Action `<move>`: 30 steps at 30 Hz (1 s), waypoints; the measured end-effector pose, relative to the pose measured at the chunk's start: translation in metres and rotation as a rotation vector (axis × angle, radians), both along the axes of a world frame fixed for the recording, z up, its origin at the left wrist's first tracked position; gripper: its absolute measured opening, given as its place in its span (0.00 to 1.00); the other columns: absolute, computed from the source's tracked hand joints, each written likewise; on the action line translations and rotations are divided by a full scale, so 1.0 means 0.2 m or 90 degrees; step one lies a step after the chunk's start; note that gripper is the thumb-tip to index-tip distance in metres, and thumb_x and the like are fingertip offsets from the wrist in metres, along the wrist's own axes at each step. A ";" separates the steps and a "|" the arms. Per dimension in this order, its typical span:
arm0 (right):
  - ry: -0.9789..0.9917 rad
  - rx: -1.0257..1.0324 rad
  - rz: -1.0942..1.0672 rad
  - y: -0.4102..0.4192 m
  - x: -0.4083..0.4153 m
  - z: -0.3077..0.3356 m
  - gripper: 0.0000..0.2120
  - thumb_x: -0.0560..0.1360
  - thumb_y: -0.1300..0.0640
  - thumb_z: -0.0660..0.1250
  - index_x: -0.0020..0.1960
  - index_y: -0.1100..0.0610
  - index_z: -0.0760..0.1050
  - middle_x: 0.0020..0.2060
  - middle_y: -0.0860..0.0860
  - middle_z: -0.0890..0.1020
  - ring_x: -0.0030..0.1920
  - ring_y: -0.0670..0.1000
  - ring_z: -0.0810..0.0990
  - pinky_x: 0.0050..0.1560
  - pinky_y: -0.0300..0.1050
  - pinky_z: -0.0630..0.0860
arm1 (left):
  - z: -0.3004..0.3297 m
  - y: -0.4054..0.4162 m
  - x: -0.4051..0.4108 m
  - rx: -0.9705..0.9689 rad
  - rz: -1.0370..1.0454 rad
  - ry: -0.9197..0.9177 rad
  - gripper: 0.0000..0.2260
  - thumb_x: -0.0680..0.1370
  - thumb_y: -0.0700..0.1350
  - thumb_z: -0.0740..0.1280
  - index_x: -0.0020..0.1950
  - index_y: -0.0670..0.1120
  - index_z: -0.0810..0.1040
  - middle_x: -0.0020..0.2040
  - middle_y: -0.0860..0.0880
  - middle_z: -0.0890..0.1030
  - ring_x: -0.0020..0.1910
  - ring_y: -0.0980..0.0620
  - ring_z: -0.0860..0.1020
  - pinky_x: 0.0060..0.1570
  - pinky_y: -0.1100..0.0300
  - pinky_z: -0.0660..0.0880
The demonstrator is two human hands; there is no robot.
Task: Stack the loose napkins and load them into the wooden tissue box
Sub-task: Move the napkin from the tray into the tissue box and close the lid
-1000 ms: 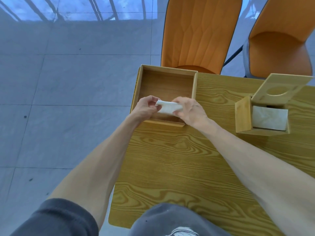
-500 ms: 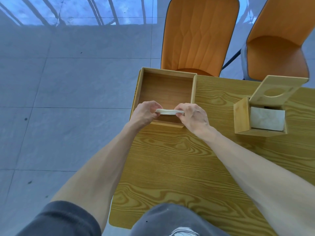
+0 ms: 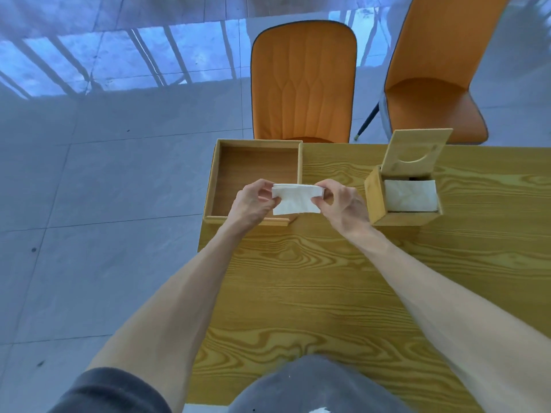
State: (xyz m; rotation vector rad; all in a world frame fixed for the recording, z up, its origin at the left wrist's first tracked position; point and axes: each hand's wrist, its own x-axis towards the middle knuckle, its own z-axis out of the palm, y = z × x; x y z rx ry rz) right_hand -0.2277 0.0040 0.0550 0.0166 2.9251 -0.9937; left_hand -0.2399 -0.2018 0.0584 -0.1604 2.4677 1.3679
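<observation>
A small stack of white napkins (image 3: 295, 198) is held in the air between both hands, above the near right corner of a shallow wooden tray (image 3: 214, 180). My left hand (image 3: 253, 204) pinches its left end and my right hand (image 3: 343, 204) pinches its right end. The lowest napkin droops toward me. To the right stands the wooden tissue box (image 3: 374, 198) with its hinged lid (image 3: 416, 152) tilted up; white napkins (image 3: 410, 195) lie inside it.
The wooden table (image 3: 343, 287) ends at its left edge just beside the tray, with grey tiled floor beyond. Two orange chairs (image 3: 304, 81) (image 3: 435, 93) stand behind the far edge of the table. My knee shows at the bottom.
The napkin stack went from flat and edge-on to tilted, with its lower sheet hanging down. Both hands shifted slightly right with it, nearer the tissue box.
</observation>
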 end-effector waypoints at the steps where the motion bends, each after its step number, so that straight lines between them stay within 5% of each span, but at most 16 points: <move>1: 0.007 -0.012 -0.017 0.04 0.02 0.01 0.11 0.76 0.54 0.69 0.58 0.53 0.79 0.45 0.50 0.86 0.45 0.52 0.85 0.45 0.49 0.81 | 0.01 0.05 0.01 0.003 0.000 0.006 0.13 0.77 0.44 0.71 0.61 0.45 0.78 0.52 0.52 0.82 0.50 0.54 0.80 0.44 0.62 0.76; 13: 0.013 -0.072 -0.173 0.70 0.17 0.12 0.09 0.77 0.56 0.69 0.47 0.63 0.81 0.38 0.56 0.85 0.41 0.56 0.83 0.45 0.50 0.79 | 0.12 0.79 0.06 0.058 0.014 0.013 0.11 0.78 0.47 0.70 0.59 0.46 0.80 0.48 0.50 0.83 0.46 0.52 0.80 0.45 0.58 0.77; 19: 0.016 -0.093 -0.233 0.97 0.11 0.15 0.11 0.77 0.55 0.70 0.56 0.59 0.80 0.44 0.52 0.84 0.44 0.53 0.83 0.46 0.47 0.79 | 0.11 1.09 0.00 0.051 0.059 -0.007 0.08 0.76 0.47 0.70 0.54 0.49 0.83 0.47 0.48 0.86 0.46 0.48 0.84 0.51 0.47 0.81; 30: -0.048 -0.075 -0.245 1.11 -0.03 0.03 0.12 0.77 0.52 0.70 0.56 0.59 0.82 0.49 0.55 0.86 0.46 0.52 0.82 0.42 0.40 0.73 | 0.08 1.28 -0.07 -0.134 0.104 -0.063 0.11 0.77 0.52 0.69 0.57 0.50 0.82 0.54 0.51 0.85 0.52 0.49 0.82 0.46 0.58 0.74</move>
